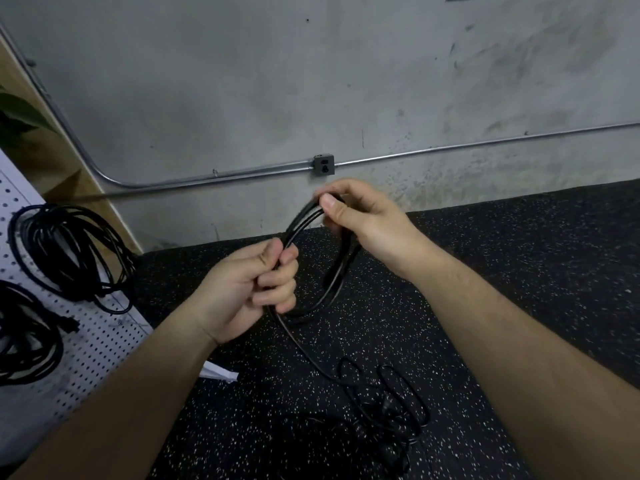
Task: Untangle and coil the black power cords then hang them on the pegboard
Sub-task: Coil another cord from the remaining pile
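A black power cord (341, 271) forms a small coil of a few loops in the air between my hands. My left hand (249, 289) grips the coil's left side with curled fingers. My right hand (363, 220) pinches the top of the coil between thumb and fingers. A free length of the cord runs down from my left hand to a tangle of black cords (381, 403) on the floor. The white pegboard (90, 341) stands at the left, with two coiled black cords (69, 251) hanging on it.
The floor is black speckled rubber (519, 271). A grey concrete wall (311, 81) rises behind, with a metal conduit and an outlet box (324, 164). A wooden panel (52, 150) and a plant leaf are at the far left. A white scrap (218, 372) lies by the pegboard's foot.
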`<state>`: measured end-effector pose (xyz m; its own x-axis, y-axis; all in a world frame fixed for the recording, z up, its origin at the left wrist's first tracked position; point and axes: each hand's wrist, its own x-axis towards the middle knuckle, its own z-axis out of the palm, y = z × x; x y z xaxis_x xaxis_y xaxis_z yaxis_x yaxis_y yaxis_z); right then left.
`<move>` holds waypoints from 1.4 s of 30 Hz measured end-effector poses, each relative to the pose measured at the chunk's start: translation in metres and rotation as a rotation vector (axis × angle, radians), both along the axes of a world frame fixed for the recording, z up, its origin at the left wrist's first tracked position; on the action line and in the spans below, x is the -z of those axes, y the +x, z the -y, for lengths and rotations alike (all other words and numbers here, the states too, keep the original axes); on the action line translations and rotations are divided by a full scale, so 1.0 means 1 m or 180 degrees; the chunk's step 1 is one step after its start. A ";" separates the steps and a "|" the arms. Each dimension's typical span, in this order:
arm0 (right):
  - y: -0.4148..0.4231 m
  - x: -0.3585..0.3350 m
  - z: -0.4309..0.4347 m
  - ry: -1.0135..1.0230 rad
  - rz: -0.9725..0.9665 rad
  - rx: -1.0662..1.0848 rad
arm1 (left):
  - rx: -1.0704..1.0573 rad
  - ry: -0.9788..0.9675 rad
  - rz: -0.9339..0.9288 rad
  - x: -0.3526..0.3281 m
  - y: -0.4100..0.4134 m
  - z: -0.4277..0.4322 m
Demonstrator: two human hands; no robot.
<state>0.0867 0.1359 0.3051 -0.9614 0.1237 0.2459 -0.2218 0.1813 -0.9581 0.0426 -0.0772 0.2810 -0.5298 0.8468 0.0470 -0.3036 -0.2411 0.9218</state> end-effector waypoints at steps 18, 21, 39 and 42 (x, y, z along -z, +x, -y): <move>0.014 0.092 0.011 0.2179 0.2159 -0.1205 | -0.0494 -0.0386 -0.0041 -0.020 -0.033 0.048; 0.009 0.079 -0.025 0.1557 0.2373 -0.0561 | -0.0338 -0.0617 -0.0342 -0.020 -0.035 0.059; -0.001 -0.001 0.045 -0.3072 0.0963 -0.0465 | -0.1583 -0.1522 -0.1742 0.026 -0.005 -0.011; -0.003 0.002 0.046 -0.2705 0.0856 -0.0320 | -0.1373 -0.1007 -0.1168 0.028 0.003 -0.019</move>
